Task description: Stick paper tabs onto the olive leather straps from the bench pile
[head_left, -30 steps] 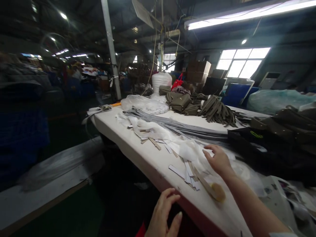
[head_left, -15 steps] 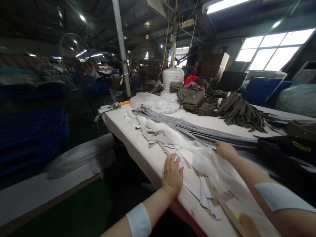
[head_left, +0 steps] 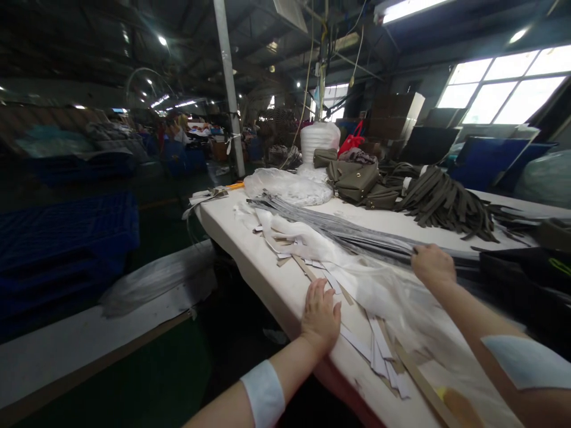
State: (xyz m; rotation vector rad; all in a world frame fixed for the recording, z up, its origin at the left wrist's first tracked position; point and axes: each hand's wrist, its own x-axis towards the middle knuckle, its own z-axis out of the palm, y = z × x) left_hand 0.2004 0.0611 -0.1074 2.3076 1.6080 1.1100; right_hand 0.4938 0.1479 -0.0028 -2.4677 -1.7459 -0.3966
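Note:
My left hand (head_left: 320, 315) lies flat over the near edge of the white-covered table (head_left: 250, 261), fingers stretched out and holding nothing. White and tan paper strips (head_left: 379, 351) are scattered beside it. Over on the right, my right hand (head_left: 433, 264) is closed at a long bundle of grey strips (head_left: 348, 229), its fingertips pinching at the bundle's near side. How many strips it grips is hidden. Between my hands runs a crumpled sheet of thin white wrapping (head_left: 370, 279), partly covering the paper strips.
Olive bags (head_left: 357, 181) and a heap of dark cut straps (head_left: 450, 202) sit on the table's far side. A clear plastic bag (head_left: 285, 185) lies at the far end, near a white foam roll (head_left: 319, 145). Blue pallets (head_left: 66, 238) stand on the floor at left.
My right hand has moved slightly right and away along the grey strips. The left hand stays in place on the table edge. The whole view has shifted a little.

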